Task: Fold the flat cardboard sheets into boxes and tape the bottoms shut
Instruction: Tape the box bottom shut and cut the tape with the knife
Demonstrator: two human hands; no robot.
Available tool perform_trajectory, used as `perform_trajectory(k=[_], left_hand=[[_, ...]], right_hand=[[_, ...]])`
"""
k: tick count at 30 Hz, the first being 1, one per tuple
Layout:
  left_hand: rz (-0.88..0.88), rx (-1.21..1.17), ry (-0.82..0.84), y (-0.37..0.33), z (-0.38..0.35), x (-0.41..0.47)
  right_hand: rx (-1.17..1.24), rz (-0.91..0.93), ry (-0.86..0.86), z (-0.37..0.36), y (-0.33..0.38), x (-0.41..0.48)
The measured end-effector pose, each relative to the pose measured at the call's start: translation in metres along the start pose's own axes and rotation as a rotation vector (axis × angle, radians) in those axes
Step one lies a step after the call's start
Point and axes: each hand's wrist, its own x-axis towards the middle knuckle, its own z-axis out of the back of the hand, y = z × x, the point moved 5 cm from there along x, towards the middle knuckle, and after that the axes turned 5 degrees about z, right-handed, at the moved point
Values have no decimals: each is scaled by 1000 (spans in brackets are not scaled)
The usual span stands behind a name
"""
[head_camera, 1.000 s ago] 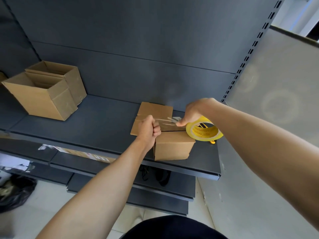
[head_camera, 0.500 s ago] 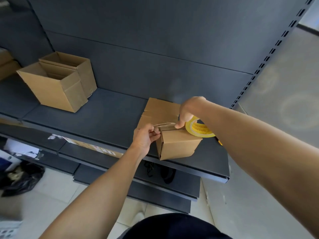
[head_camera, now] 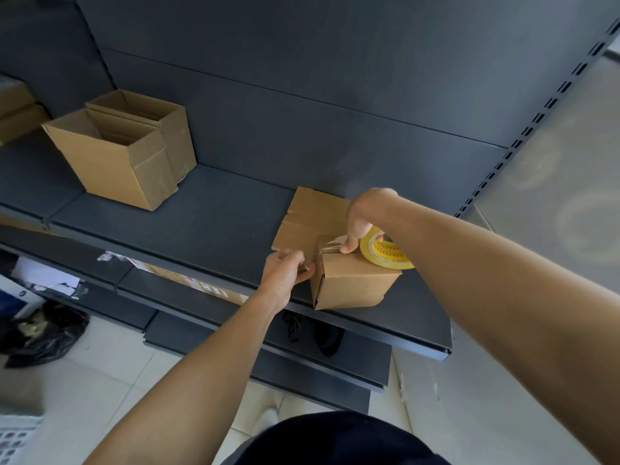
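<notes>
We see a small brown cardboard box (head_camera: 352, 283) near the front edge of the dark shelf (head_camera: 208, 223), its taped seam facing up, flaps splayed behind. Our left hand (head_camera: 285, 276) pinches the clear tape (head_camera: 330, 245) end at the box's corner; our right hand (head_camera: 360, 219) grips the yellow tape roll (head_camera: 385, 253). Two open boxes (head_camera: 114, 162) stand well apart to the left; we cannot tell what they hold.
</notes>
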Motion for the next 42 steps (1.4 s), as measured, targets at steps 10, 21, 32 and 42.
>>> perform_trajectory(k=[10, 21, 32, 42], left_hand=[[12, 521, -8, 5, -12, 2], [-314, 1089, 352, -18, -50, -26], [-276, 1287, 461, -16, -54, -15], [-248, 1336, 496, -20, -55, -15]], right_hand=[[27, -6, -37, -4, -2, 1], [-15, -7, -44, -2, -4, 0], [353, 242, 104, -2, -48, -7], [230, 89, 93, -16, -68, -3]])
